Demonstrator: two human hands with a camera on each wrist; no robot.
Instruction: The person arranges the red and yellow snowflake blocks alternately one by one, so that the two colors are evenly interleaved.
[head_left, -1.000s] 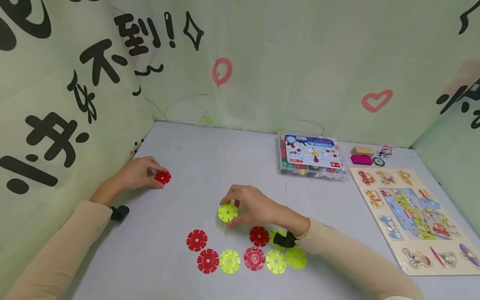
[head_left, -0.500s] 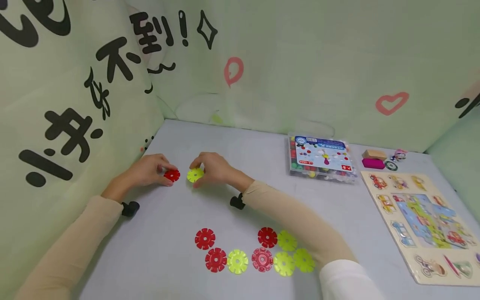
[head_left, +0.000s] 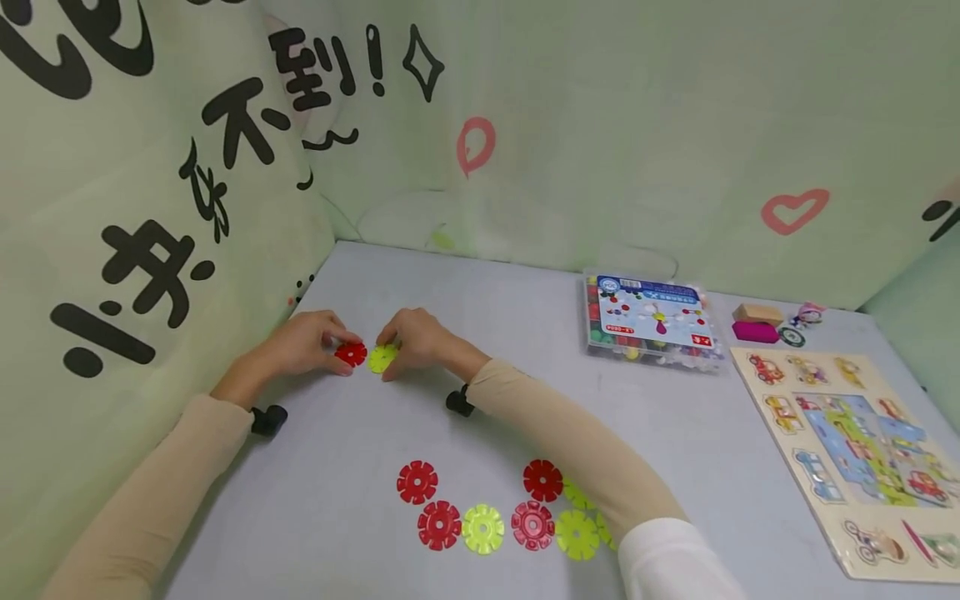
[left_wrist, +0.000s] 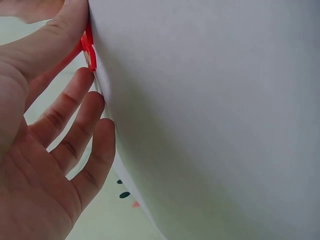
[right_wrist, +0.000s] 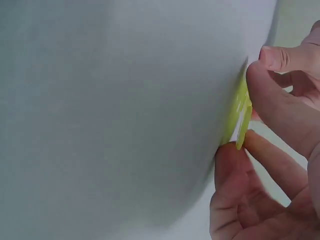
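My left hand (head_left: 303, 343) pinches a red notched disc (head_left: 351, 355) between thumb and fingers, low over the table at the far left. In the left wrist view the red disc (left_wrist: 90, 52) shows edge-on by the thumb. Just to its right, my right hand (head_left: 420, 340) grips a yellow-green notched disc (head_left: 382, 358) by its edges. The two discs are side by side with their rims very close; whether they touch, I cannot tell. The right wrist view shows the yellow-green disc (right_wrist: 242, 112) tilted between thumb and fingers.
Nearer the front lie several loose discs, among them a red disc (head_left: 417, 482) and a yellow-green disc (head_left: 482, 529); the right sleeve (head_left: 577, 442) covers some. A clear parts box (head_left: 652, 321) stands at the back, a wooden picture puzzle (head_left: 847, 467) at right, small blocks (head_left: 757, 321) behind it.
My right hand has carried the yellow-green disc from the table's middle leftward and away, up beside the red disc. The left hand keeps its hold on the red disc. The head view has shifted slightly.
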